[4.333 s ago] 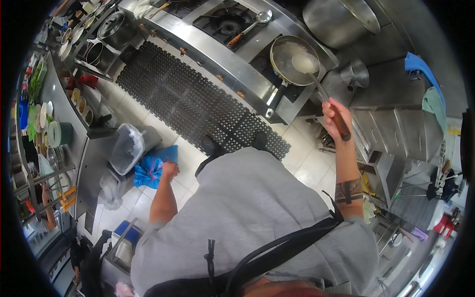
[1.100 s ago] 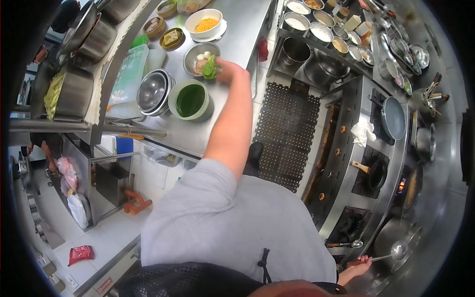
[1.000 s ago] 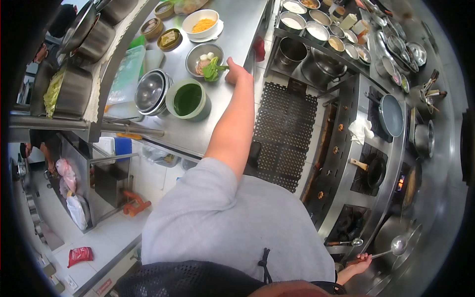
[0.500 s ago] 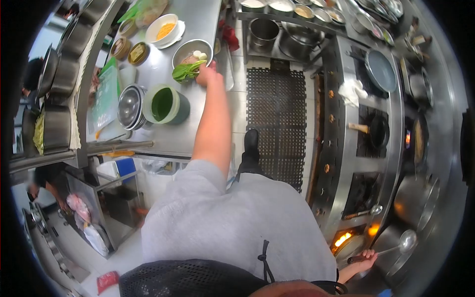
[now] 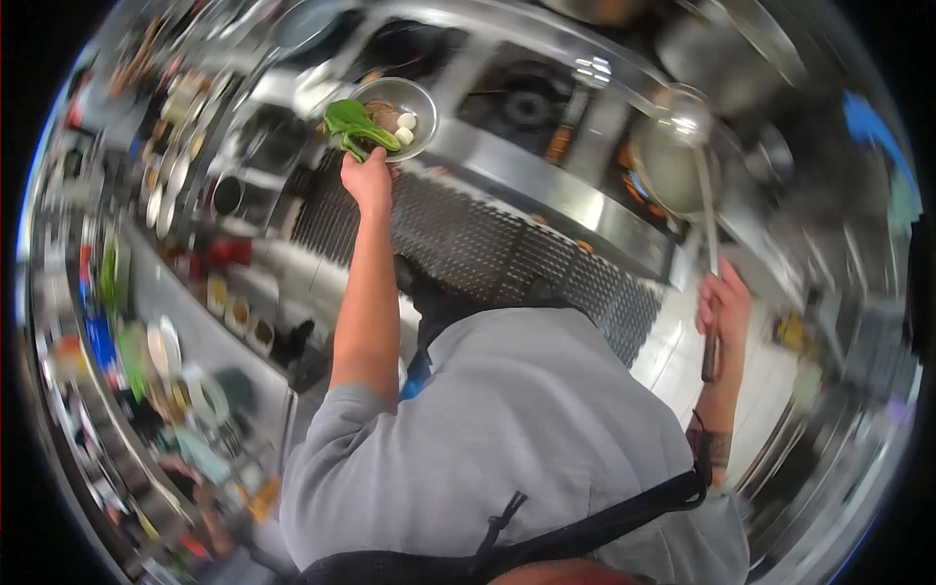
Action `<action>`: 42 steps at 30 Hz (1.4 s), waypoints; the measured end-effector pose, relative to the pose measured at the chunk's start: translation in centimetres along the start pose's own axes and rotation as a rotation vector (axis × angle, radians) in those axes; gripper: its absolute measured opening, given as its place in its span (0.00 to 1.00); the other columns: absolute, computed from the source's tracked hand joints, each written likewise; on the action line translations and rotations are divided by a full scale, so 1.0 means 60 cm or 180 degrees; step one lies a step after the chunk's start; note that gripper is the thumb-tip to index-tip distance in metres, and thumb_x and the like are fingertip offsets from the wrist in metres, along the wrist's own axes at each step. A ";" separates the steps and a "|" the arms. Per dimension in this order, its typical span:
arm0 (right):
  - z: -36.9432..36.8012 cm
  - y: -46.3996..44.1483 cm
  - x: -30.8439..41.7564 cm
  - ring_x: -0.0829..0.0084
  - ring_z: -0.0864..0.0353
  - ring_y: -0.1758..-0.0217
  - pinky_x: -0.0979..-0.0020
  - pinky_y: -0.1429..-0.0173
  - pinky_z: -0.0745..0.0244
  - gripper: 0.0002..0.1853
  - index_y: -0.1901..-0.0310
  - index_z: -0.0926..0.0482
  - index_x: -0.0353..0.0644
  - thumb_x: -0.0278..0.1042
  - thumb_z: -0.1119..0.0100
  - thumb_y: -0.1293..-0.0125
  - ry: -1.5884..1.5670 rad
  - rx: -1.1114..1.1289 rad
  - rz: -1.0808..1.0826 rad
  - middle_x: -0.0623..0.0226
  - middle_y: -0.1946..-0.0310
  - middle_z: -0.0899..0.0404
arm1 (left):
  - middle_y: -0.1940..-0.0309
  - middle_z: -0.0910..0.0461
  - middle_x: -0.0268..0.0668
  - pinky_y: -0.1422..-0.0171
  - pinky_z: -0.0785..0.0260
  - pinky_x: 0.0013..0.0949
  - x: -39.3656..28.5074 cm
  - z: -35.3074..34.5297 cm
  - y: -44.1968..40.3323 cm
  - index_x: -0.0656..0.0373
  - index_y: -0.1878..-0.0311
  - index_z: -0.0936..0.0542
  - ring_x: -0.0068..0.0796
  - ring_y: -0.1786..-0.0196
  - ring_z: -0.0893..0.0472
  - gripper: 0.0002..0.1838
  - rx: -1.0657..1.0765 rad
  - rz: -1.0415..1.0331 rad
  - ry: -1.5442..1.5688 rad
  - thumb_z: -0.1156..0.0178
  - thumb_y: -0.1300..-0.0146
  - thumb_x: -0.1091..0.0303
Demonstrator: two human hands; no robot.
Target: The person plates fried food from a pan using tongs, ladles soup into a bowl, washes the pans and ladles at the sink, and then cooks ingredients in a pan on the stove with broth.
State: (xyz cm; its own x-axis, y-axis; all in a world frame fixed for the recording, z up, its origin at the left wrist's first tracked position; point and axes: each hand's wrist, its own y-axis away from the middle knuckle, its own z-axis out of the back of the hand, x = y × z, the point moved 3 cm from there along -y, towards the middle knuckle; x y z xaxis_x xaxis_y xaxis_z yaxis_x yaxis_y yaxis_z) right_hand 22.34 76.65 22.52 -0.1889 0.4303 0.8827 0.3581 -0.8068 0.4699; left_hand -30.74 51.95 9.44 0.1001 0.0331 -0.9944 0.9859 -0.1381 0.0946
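My left hand [image 5: 369,181] is closed on the rim of a metal bowl [image 5: 423,115], held out in front of the stove. Green leaves [image 5: 353,125], white round pieces [image 5: 405,128] and brownish strips [image 5: 383,114] lie in the bowl, the leaves hanging over its edge. The fingers of my right hand [image 5: 724,297] wrap round the handle of a ladle [image 5: 685,119]. Its scoop is above the pan [image 5: 675,175] on the right burner, where orange flame shows at the pan's side. The pan's contents are blurred.
A second ladle [image 5: 577,105] lies on the stove [image 5: 517,161] between burners. Large pots [image 5: 731,49] stand at the back right. A perforated black mat [image 5: 468,229] covers the floor by the stove. On the left, a blurred steel counter [image 5: 195,302] carries dishes and containers.
The view has swung from the counter to the stove. My left hand has lifted the bowl off the counter and carried it to the stove. My right hand still holds the ladle, now near the pan.
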 end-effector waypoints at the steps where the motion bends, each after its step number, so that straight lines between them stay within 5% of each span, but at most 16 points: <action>1: 0.015 0.019 0.002 0.81 0.33 0.88 0.75 0.87 0.35 0.31 0.24 0.36 0.41 0.26 0.47 0.28 0.0056 0.0046 -0.0038 0.74 0.79 0.30 | 0.67 0.15 0.44 0.76 0.24 0.31 -0.011 -0.079 0.027 0.69 0.54 0.22 0.31 0.75 0.15 0.11 0.0238 -0.0002 -0.0014 0.38 0.40 0.78; 6: 0.046 0.062 0.028 0.79 0.32 0.89 0.74 0.88 0.35 0.31 0.25 0.34 0.39 0.24 0.47 0.32 -0.0060 0.0158 -0.0247 0.71 0.79 0.28 | 0.74 0.15 0.52 0.66 0.20 0.41 -0.033 -0.406 0.136 0.69 0.62 0.19 0.41 0.76 0.13 0.15 0.1409 -0.0408 -0.1646 0.33 0.44 0.65; 9: 0.060 0.054 0.034 0.79 0.32 0.89 0.74 0.87 0.35 0.30 0.28 0.30 0.38 0.22 0.48 0.33 -0.0216 0.0074 -0.0289 0.71 0.78 0.28 | 0.61 0.16 0.63 0.45 0.24 0.54 -0.049 -0.564 0.219 0.67 0.58 0.18 0.64 0.52 0.17 0.15 0.1915 -0.1435 -0.2580 0.40 0.43 0.65; 11: 0.071 0.033 0.029 0.76 0.27 0.86 0.69 0.83 0.30 0.26 0.33 0.26 0.39 0.24 0.46 0.35 0.0264 0.0149 -0.0225 0.70 0.78 0.27 | 0.63 0.16 0.60 0.46 0.23 0.54 -0.038 -0.648 0.269 0.66 0.57 0.18 0.63 0.53 0.16 0.14 0.2235 -0.2078 -0.2670 0.41 0.43 0.67; 15: 0.101 -0.020 -0.001 0.70 0.22 0.84 0.65 0.77 0.25 0.28 0.32 0.27 0.39 0.25 0.46 0.37 0.0974 -0.0048 -0.0063 0.63 0.76 0.22 | 0.42 0.23 0.60 0.46 0.21 0.54 0.004 -0.759 0.362 0.63 0.53 0.18 0.63 0.54 0.15 0.12 0.3017 -0.2881 -0.3101 0.44 0.38 0.72; 16: 0.108 -0.031 -0.007 0.69 0.21 0.83 0.65 0.76 0.24 0.30 0.31 0.28 0.37 0.26 0.46 0.37 0.1134 -0.0140 -0.0044 0.59 0.75 0.21 | 0.30 0.32 0.61 0.46 0.20 0.54 0.023 -0.778 0.381 0.62 0.53 0.18 0.60 0.52 0.15 0.12 0.3286 -0.2945 -0.3279 0.44 0.37 0.72; 19: 0.125 -0.041 -0.018 0.61 0.17 0.78 0.62 0.72 0.23 0.26 0.36 0.25 0.34 0.26 0.45 0.38 0.1521 -0.0491 -0.0113 0.54 0.75 0.20 | 0.28 0.32 0.56 0.46 0.20 0.53 0.057 -0.811 0.414 0.60 0.51 0.19 0.61 0.51 0.14 0.12 0.3497 -0.3392 -0.3654 0.43 0.36 0.70; 21: 0.141 -0.050 -0.035 0.51 0.12 0.64 0.51 0.56 0.18 0.32 0.31 0.29 0.36 0.27 0.46 0.39 0.2972 -0.0786 0.0524 0.45 0.68 0.16 | 0.26 0.34 0.56 0.47 0.19 0.53 0.051 -0.827 0.412 0.60 0.50 0.19 0.60 0.51 0.14 0.13 0.3550 -0.3577 -0.3751 0.44 0.36 0.70; 26: 0.149 -0.018 -0.014 0.45 0.15 0.54 0.47 0.48 0.21 0.33 0.29 0.29 0.40 0.29 0.44 0.39 0.3825 -0.0748 0.0276 0.44 0.61 0.15 | 0.23 0.41 0.58 0.50 0.17 0.52 0.016 -0.860 0.350 0.58 0.46 0.20 0.58 0.52 0.13 0.15 0.3241 -0.3667 -0.3613 0.45 0.35 0.70; 29: 0.152 -0.011 -0.023 0.46 0.15 0.53 0.48 0.48 0.21 0.34 0.28 0.30 0.43 0.30 0.44 0.39 0.4014 -0.0850 0.0487 0.45 0.57 0.15 | 0.21 0.43 0.57 0.50 0.17 0.50 0.026 -0.845 0.374 0.57 0.43 0.20 0.57 0.52 0.13 0.17 0.3766 -0.4164 -0.3998 0.45 0.34 0.69; 32: 0.128 -0.013 -0.027 0.46 0.15 0.50 0.51 0.45 0.21 0.36 0.26 0.32 0.45 0.28 0.44 0.39 0.3414 -0.1011 0.0768 0.45 0.50 0.15 | 0.23 0.39 0.56 0.51 0.17 0.49 -0.010 -0.807 0.349 0.56 0.42 0.21 0.52 0.52 0.12 0.17 0.3555 -0.3605 -0.3695 0.44 0.34 0.71; 34: 0.107 -0.020 -0.041 0.56 0.13 0.48 0.60 0.43 0.20 0.35 0.25 0.34 0.45 0.26 0.45 0.36 0.2585 -0.0905 0.0858 0.47 0.46 0.16 | 0.38 0.26 0.56 0.50 0.19 0.51 -0.064 -0.726 0.288 0.60 0.51 0.20 0.54 0.53 0.13 0.13 0.2667 -0.2970 -0.2900 0.43 0.39 0.72; 37: 0.074 -0.049 -0.100 0.82 0.28 0.75 0.75 0.71 0.27 0.35 0.20 0.43 0.45 0.21 0.48 0.27 0.1061 -0.0315 0.1170 0.68 0.68 0.24 | 0.62 0.17 0.60 0.46 0.22 0.52 -0.092 -0.521 0.183 0.65 0.63 0.17 0.60 0.55 0.15 0.09 0.1247 -0.1847 -0.1603 0.41 0.45 0.72; 41: -0.033 -0.084 -0.101 0.81 0.33 0.80 0.76 0.78 0.33 0.37 0.20 0.43 0.48 0.18 0.49 0.29 0.0607 0.0350 0.0439 0.72 0.73 0.30 | 0.65 0.15 0.57 0.66 0.18 0.44 -0.054 -0.124 0.079 0.71 0.58 0.17 0.45 0.66 0.11 0.12 -0.0031 0.0342 -0.0578 0.39 0.42 0.73; 42: -0.078 -0.095 -0.094 0.81 0.33 0.80 0.76 0.79 0.33 0.37 0.20 0.42 0.48 0.18 0.48 0.29 0.0676 0.0632 0.0410 0.72 0.73 0.30 | 0.67 0.15 0.54 0.70 0.19 0.41 -0.026 -0.014 0.057 0.72 0.58 0.18 0.41 0.69 0.11 0.11 -0.0602 0.0332 -0.0387 0.39 0.41 0.74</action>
State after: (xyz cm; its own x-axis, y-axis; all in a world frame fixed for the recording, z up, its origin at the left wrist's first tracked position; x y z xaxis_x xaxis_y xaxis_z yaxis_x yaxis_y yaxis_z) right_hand 17.07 76.93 14.87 -0.3097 0.2187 0.9253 0.5589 -0.7454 0.3633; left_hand -27.39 52.24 11.32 0.1970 -0.0925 -0.9760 0.9798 0.0536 0.1926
